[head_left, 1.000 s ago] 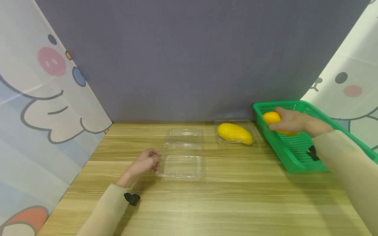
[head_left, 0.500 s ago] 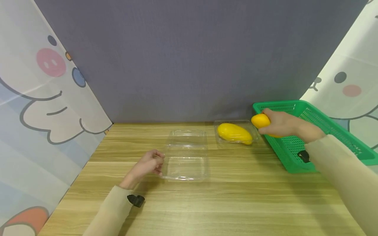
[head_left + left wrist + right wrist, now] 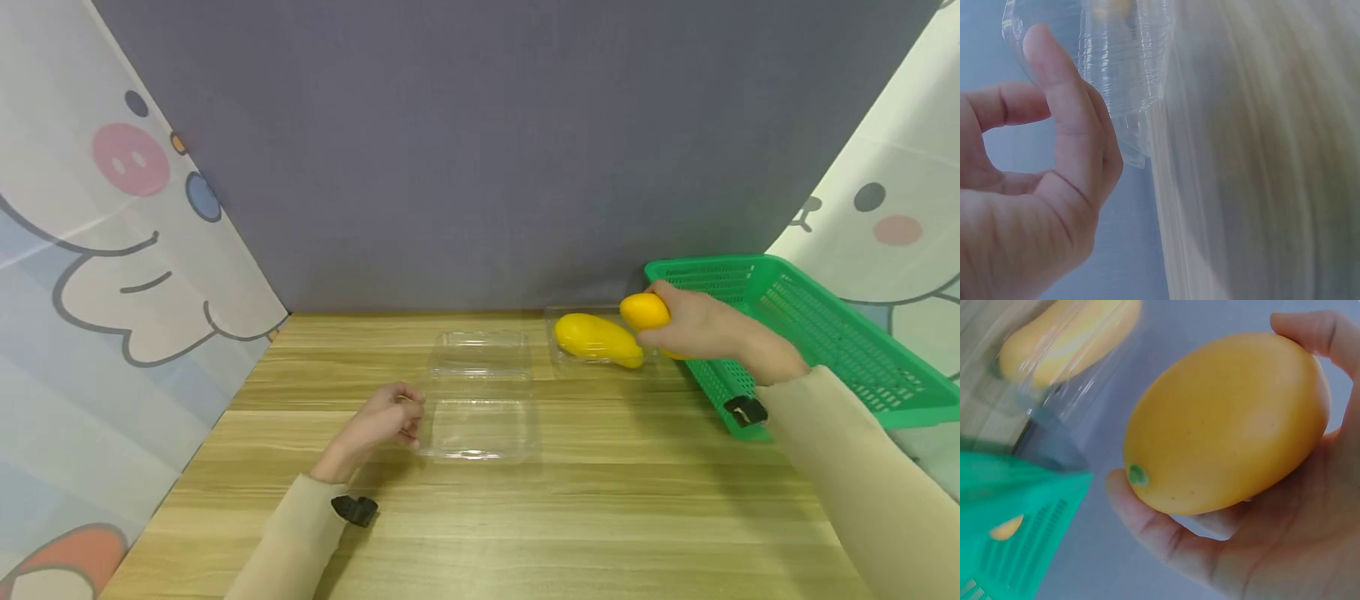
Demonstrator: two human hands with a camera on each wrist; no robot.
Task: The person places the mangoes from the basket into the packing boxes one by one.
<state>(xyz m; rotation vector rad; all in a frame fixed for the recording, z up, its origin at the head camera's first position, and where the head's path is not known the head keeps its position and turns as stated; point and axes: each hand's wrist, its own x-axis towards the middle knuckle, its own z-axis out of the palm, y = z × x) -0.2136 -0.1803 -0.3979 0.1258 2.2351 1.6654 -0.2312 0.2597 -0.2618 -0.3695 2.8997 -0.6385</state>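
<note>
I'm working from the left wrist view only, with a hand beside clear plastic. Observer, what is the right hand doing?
Observer: The right hand is gripping a yellow fruit.

Operator: Copy. Is the clear plastic open or closed?

Observer: Open. The head view shows it as a container with its two halves laid out on the table.

Operator: Anything over at the right side?

Observer: Yes, a green basket, partly hidden behind the right arm.
</note>
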